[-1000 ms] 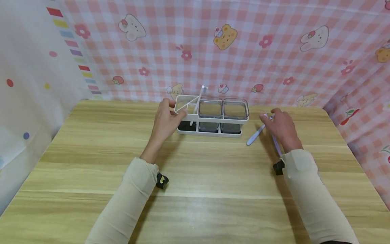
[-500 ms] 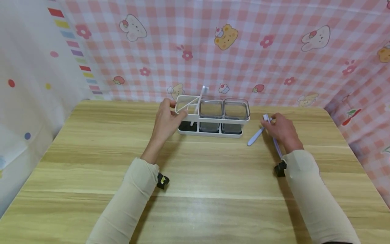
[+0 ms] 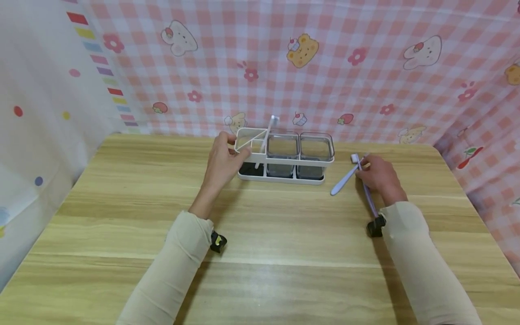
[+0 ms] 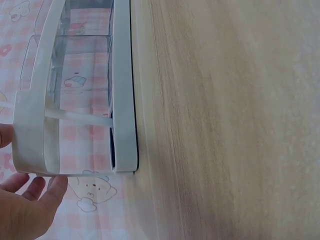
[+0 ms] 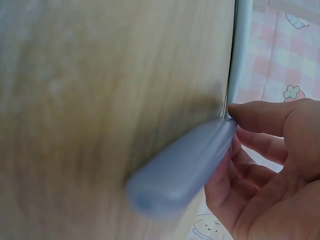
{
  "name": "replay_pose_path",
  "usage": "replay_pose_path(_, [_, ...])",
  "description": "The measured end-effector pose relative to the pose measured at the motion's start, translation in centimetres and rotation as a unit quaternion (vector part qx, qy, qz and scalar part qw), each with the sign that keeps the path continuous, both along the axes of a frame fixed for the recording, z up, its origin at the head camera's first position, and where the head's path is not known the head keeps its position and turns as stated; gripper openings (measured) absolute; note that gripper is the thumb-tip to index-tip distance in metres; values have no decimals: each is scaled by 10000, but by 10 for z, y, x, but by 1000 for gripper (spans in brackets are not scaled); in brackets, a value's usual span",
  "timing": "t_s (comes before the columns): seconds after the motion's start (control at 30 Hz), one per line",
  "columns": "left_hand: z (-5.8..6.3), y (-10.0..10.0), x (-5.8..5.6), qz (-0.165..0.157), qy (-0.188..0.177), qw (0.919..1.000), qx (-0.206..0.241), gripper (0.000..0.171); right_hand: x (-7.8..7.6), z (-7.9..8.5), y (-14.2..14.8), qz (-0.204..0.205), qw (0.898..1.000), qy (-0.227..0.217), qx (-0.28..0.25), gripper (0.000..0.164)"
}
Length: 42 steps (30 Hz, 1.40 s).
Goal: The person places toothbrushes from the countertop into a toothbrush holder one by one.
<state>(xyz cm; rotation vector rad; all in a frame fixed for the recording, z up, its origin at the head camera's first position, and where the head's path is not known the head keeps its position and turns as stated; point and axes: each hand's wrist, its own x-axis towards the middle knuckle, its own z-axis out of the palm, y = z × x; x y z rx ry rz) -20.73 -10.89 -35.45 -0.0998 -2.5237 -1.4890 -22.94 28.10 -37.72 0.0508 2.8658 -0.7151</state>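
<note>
My left hand (image 3: 221, 164) grips the left end of a white toothbrush holder (image 3: 280, 179), thumb on the front and fingers round the side. A white toothbrush (image 3: 268, 131) leans in the holder's left divided section. My right hand (image 3: 382, 178) pinches the handle of a purple toothbrush (image 3: 368, 196) between thumb and fingers. The handle's rounded end points back toward the wrist, large in the right wrist view (image 5: 175, 175). A light blue toothbrush (image 3: 343, 181) lies on the table and crosses the purple one near their heads. My right fingers partly hide that crossing.
Two clear grey cups (image 3: 283, 144) sit in the holder's middle and right sections. Below is a wood-grain table (image 3: 260, 271). A pink checked cloth (image 3: 260, 54) hangs close behind the holder, and a white dotted cloth (image 3: 48, 149) is at the left.
My right hand has drawn back slightly from the brush heads along the purple toothbrush, and the fingers have closed on its handle. The left hand keeps its grip on the holder.
</note>
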Motion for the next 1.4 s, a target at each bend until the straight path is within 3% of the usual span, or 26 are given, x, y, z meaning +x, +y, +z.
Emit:
replay_pose_path(0.23, [0,1,0,-1,31,10000,-3,47,3,2,1,-266,9988,64,-408,41])
replay_pose_path(0.57, [-1,0,0,22,-49,10000,7,46,5,9,-4,-656,9896,444,-1204,44])
replay_pose_path(0.97, [-2,0,-2,41,15,10000,-41,46,7,23,-13,-1117,9686,839,-2057,45])
replay_pose_path(1.17, [-4,0,-1,88,-28,10000,-10,46,10,28,-20,-1277,9604,1206,-2163,47])
replay_pose_path(1.4, [-4,-1,-2,49,-13,10000,20,47,14,41,-32,-1424,9425,1846,-2395,43])
